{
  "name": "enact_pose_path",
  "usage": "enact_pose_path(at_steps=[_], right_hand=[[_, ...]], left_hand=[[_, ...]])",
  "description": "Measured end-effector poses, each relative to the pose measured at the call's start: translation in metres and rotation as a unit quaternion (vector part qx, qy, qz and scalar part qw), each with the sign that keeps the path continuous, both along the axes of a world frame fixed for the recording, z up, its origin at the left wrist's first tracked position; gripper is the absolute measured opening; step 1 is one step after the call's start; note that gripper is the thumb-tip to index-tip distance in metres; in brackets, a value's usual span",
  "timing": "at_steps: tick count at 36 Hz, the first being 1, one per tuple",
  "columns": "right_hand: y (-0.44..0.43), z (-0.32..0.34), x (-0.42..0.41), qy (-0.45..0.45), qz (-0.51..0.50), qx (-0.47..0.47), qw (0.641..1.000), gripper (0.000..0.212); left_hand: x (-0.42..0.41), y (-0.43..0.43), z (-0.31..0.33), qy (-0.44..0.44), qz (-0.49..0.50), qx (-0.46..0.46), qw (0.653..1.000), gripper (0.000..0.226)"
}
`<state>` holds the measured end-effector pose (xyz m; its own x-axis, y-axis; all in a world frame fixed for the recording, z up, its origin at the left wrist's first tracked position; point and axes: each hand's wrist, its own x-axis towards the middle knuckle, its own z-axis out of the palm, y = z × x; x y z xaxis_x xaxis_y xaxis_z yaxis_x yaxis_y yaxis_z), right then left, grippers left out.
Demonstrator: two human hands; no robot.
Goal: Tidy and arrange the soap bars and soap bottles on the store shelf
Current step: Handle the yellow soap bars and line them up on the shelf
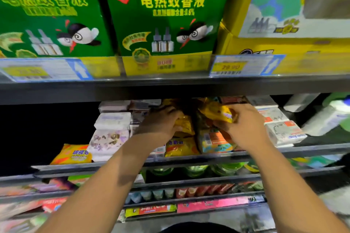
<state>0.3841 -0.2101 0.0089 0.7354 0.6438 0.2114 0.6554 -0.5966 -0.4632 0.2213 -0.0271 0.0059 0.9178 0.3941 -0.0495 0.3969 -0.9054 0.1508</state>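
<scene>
currently the right hand [244, 128] is closed around a yellow soap packet [217, 112], which is held lifted and tilted just under the shelf above, near the middle of the soap shelf [312, 148]. the left hand [161, 122] is curled onto the yellow stack [182, 125] just beside it, thumb below and fingers over the top pack, so the stack appears gripped rather than merely touched. an orange and blue pack [215, 142] is stood on edge under the right hand, against the stack, at the shelf's front edge. white and lilac bars [110, 134] are piled to the left of the left wrist, and one loose yellow pack [73, 154] is seen lying alone toward the front left corner. white boxed bars [284, 130] are stacked to the right, with a white bottle [327, 117] beyond them near the right end.

a slip is judged the likeliest fault: the wrappers look glossy, so the stack could be pushed askew or over the front edge when the held packet is pressed in. the upright pack could be toppled by the right wrist. headroom looks scant, so the packet may be snagged on the upper shelf.
</scene>
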Motion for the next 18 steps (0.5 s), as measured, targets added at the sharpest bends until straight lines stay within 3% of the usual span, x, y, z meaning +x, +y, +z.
enact_pose_path(at_steps=[3, 7, 10, 13, 18], right_hand=[[0.005, 0.002, 0.002, -0.012, 0.049, -0.015, 0.999, 0.036], [0.028, 0.002, 0.002, 0.007, 0.095, -0.048, 0.994, 0.055], [0.046, 0.007, -0.001, -0.03, 0.128, -0.072, 0.989, 0.055], [0.058, 0.007, 0.002, 0.003, 0.151, -0.057, 0.987, 0.049], [0.076, -0.003, 0.007, 0.038, 0.175, -0.05, 0.983, 0.057]], left_hand=[[0.003, -0.004, -0.006, 0.012, -0.002, -0.028, 1.0, 0.036], [0.006, -0.006, -0.015, -0.013, -0.004, -0.022, 1.0, 0.028], [0.006, -0.006, -0.016, -0.026, 0.001, -0.008, 1.0, 0.031], [0.0, -0.008, -0.021, -0.01, 0.017, 0.03, 0.999, 0.037], [-0.016, -0.009, -0.023, 0.006, 0.026, 0.031, 0.999, 0.047]])
